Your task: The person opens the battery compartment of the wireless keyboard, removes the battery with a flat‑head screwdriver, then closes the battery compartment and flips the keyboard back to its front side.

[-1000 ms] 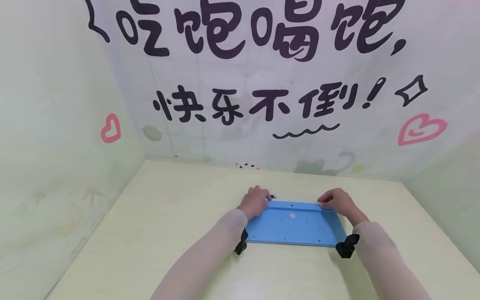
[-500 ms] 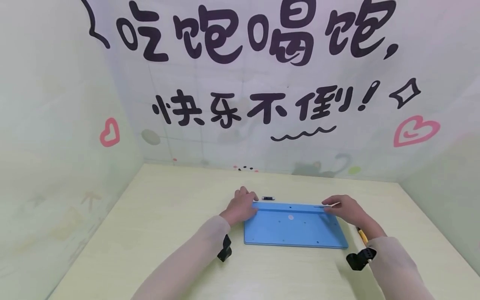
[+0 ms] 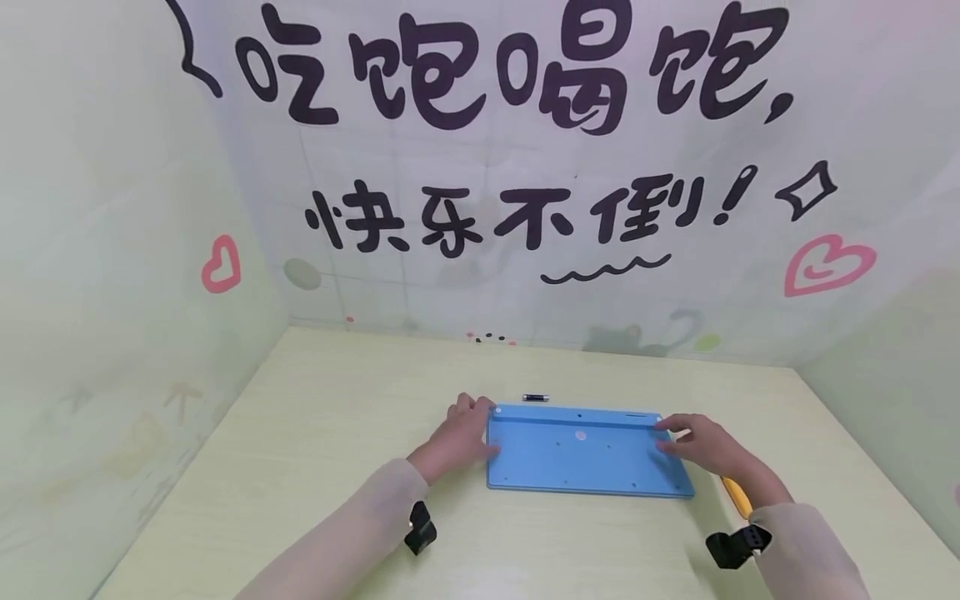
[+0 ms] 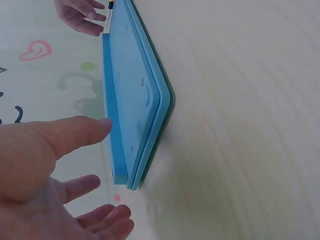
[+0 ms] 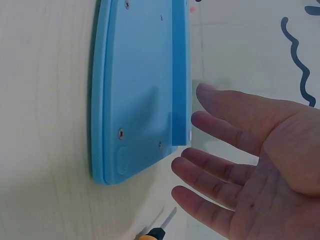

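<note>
A light blue keyboard (image 3: 577, 462) lies underside up on the table, with small screws and a raised bar along its far edge. My left hand (image 3: 459, 433) is at its left end, thumb and fingers spread apart around the far corner. At the opposite end is my right hand (image 3: 708, 443), its fingers extended and holding nothing. The right wrist view shows that palm (image 5: 295, 155) with fingers spread beside the keyboard's corner. Behind the keyboard lies a small dark cylindrical battery (image 3: 536, 398) with silvery ends.
A screwdriver with a yellow-orange handle (image 3: 737, 497) lies on the table to the right, partly behind my right wrist. Its metal shaft (image 5: 170, 217) shows in the right wrist view. A printed wall covering (image 3: 450, 292) rises behind the pale table (image 3: 360, 392).
Both hands have moved outward from the keyboard's far edge toward its ends and nearer to me. The right fingers have let go at the slot in the bar. The battery and screwdriver are uncovered.
</note>
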Available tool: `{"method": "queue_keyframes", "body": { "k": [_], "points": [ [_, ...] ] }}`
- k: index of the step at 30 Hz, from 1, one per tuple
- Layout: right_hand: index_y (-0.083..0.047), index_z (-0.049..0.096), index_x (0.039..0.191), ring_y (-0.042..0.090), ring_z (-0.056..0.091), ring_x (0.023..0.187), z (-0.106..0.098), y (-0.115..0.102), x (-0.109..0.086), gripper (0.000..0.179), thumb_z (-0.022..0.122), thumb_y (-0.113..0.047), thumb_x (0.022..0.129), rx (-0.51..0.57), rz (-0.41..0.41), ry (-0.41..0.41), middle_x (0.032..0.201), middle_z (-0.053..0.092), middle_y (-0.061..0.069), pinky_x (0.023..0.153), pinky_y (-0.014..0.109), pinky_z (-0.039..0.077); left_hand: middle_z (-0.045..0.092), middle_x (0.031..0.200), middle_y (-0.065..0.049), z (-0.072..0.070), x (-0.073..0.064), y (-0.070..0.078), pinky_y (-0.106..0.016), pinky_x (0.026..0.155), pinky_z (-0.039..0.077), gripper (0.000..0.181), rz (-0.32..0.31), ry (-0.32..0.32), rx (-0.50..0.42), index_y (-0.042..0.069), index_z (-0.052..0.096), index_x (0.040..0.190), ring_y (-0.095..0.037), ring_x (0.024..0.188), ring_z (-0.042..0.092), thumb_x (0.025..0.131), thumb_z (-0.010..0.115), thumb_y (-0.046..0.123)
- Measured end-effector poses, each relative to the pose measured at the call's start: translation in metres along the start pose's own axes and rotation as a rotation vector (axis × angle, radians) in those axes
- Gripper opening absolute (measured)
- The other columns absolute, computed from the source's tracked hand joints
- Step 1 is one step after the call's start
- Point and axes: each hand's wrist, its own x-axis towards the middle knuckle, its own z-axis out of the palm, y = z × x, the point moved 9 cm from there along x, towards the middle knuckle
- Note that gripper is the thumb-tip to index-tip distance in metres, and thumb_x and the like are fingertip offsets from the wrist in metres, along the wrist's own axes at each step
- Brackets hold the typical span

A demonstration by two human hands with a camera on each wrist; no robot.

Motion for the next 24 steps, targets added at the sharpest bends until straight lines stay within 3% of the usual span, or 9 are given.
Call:
{"method": "queue_keyframes", "body": {
  "k": [5, 12, 24],
  "points": [
    [0.006, 0.058, 0.113, 0.036, 0.054, 0.094, 0.007, -0.001, -0.005, 0.04, 0.066, -0.02, 0.084, 0.007, 0.003, -0.002, 0.114, 0.05, 0.029, 0.074, 0.043, 0.049, 0.038, 0.112, -0.015, 0.006, -0.013, -0.004, -0.04, 0.081, 0.042, 0.066, -0.018, -0.024, -0.067, 0.003, 0.04, 0.13, -0.027, 0.097, 0.038, 0.076, 0.075, 0.017],
    [0.011, 0.054, 0.115, 0.054, 0.048, 0.101, 0.009, 0.001, -0.008, 0.045, 0.067, -0.017, 0.083, -0.032, 0.001, 0.049, 0.12, 0.042, 0.039, 0.079, 0.055, 0.044, 0.042, 0.109, -0.016, 0.015, -0.019, -0.001, -0.043, 0.083, 0.042, 0.063, 0.016, -0.037, -0.081, 0.0, 0.041, 0.129, -0.028, 0.098, 0.04, 0.077, 0.072, 0.017],
    [0.012, 0.051, 0.113, 0.042, 0.05, 0.095, 0.014, 0.011, -0.004, 0.046, 0.069, -0.016, 0.081, -0.026, 0.058, 0.098, 0.102, 0.053, 0.03, 0.079, 0.053, 0.042, 0.042, 0.102, -0.011, 0.016, -0.017, -0.001, -0.039, 0.077, 0.043, 0.047, 0.036, 0.023, -0.094, 0.001, 0.051, 0.118, -0.024, 0.09, 0.042, 0.078, 0.071, 0.012]
  ]
}}
